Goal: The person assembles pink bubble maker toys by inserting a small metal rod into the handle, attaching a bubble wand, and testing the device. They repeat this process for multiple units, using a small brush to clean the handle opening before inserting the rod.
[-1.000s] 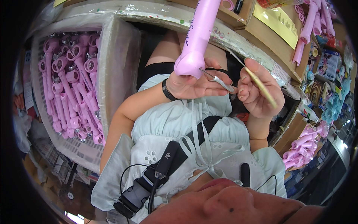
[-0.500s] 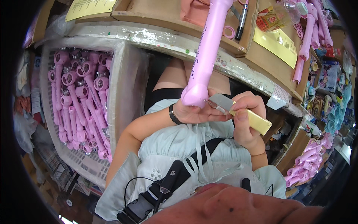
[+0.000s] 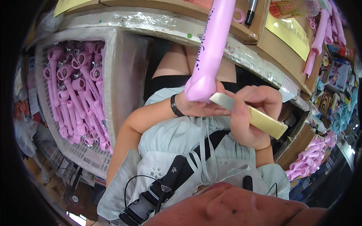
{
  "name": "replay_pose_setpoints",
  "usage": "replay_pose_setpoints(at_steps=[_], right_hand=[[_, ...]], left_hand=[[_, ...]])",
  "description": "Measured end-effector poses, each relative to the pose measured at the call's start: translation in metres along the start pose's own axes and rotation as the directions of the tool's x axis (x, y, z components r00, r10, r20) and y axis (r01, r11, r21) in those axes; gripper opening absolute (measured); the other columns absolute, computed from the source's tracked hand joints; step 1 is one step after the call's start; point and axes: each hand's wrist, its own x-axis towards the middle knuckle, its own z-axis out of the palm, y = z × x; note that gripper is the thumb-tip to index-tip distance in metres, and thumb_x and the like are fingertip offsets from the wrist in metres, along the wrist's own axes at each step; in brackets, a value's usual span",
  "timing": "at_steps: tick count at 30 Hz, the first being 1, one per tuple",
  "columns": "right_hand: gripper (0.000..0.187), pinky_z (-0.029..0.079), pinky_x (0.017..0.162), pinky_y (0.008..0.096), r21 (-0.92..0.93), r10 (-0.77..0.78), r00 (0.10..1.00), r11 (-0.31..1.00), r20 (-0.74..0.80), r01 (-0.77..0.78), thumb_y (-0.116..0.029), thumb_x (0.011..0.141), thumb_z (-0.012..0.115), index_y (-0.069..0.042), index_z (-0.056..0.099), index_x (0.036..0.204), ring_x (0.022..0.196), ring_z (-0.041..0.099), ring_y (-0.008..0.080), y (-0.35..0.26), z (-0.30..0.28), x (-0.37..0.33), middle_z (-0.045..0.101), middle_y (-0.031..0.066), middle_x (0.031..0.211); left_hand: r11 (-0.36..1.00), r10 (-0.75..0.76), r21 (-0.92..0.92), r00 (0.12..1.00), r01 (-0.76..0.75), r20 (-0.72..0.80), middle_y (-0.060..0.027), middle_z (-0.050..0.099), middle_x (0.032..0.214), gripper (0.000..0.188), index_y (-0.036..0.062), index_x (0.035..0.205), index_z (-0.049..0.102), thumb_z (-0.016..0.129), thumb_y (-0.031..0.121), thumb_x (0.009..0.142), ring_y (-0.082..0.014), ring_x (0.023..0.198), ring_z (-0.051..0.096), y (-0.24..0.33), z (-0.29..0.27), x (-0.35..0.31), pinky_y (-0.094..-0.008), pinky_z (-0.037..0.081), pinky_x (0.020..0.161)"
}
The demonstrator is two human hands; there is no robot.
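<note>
A smooth pink plastic tube (image 3: 211, 56) slants up before me, its bulging end gripped from behind by my left hand (image 3: 193, 108), fingers partly hidden. My right hand (image 3: 247, 120) — thumb and fingers clamped on a yellow-handled metal blade (image 3: 267, 122) — holds its tip at that end. Left, a pale lattice crate (image 3: 128, 71) of pink wands (image 3: 80, 88); ahead, a shiny film-wrapped table edge (image 3: 158, 22).

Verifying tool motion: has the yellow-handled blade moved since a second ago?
Yes: the blade has moved down the picture, away from the table edge. Its tip showed by that edge; now it's at the pink wand's lower end.
</note>
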Motion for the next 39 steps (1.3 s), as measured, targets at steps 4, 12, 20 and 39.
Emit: replay_pose_setpoints(at_steps=[4,12,20,39], right_hand=[[0.031,0.048,0.07,0.0227,0.061,-0.037,0.995,0.997,-0.089,0.043,0.005,0.082,0.059,0.002,0.038,0.105,0.078,0.057,0.008,0.003,0.005,0.004,0.056,0.0099,0.089],[0.019,0.048,0.065,0.0211,0.145,-0.004,0.983,0.989,-0.185,0.032,0.005,0.082,0.059,0.003,0.045,0.096,0.073,0.056,0.0069,0.001,0.012,0.007,0.057,0.0065,0.082],[0.03,0.049,0.066,0.0225,-0.041,-0.053,0.994,0.998,-0.098,0.049,0.004,0.083,0.059,0.001,0.039,0.105,0.075,0.058,0.0087,0.003,0.005,0.006,0.056,0.0089,0.088],[0.016,0.048,0.067,0.0253,0.009,-0.151,0.973,0.988,-0.173,0.155,-0.002,0.077,0.064,0.0,0.049,0.082,0.059,0.054,0.0097,0.01,0.007,0.006,0.056,0.0055,0.069]], left_hand=[[0.998,0.068,-0.015,0.998,-0.068,0.008,-0.0092,0.052,0.125,0.051,0.01,0.118,0.052,0.075,0.008,0.073,-0.0243,0.124,0.044,-0.001,0.006,0.003,-0.0483,0.029,0.108],[0.994,0.101,0.038,0.995,-0.102,0.018,-0.006,0.054,0.121,0.051,0.009,0.119,0.051,0.075,0.009,0.074,-0.0219,0.119,0.048,-0.002,0.006,0.004,-0.047,0.032,0.105],[0.992,0.126,0.005,0.991,-0.126,-0.046,-0.007,0.057,0.112,0.048,0.0075,0.116,0.053,0.074,0.005,0.073,-0.0217,0.113,0.05,-0.003,0.009,0.005,-0.0454,0.034,0.103],[0.96,0.105,0.267,0.993,-0.088,-0.049,-0.0157,0.05,0.127,0.041,0.0102,0.112,0.053,0.069,0.004,0.075,-0.0233,0.12,0.047,0.0,0.006,0.006,-0.0436,0.036,0.102]])
